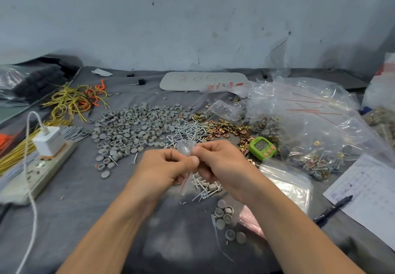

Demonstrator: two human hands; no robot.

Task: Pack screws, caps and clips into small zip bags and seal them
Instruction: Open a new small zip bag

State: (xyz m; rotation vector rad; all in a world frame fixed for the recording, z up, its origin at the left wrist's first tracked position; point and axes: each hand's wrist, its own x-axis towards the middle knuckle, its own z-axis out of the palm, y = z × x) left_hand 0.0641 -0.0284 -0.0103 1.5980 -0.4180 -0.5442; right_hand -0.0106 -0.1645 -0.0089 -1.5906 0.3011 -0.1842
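Grey-clothed table has a big spread of grey caps and a screw pile, and just in front the left hand and right hand both pinch a little clear zip bag between them.

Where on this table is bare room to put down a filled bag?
Bare cloth lies between the power strip and the left hand holding the small zip bag, below the grey caps. Crowded: centre with screws and clips, right side with plastic bags, timer, paper.
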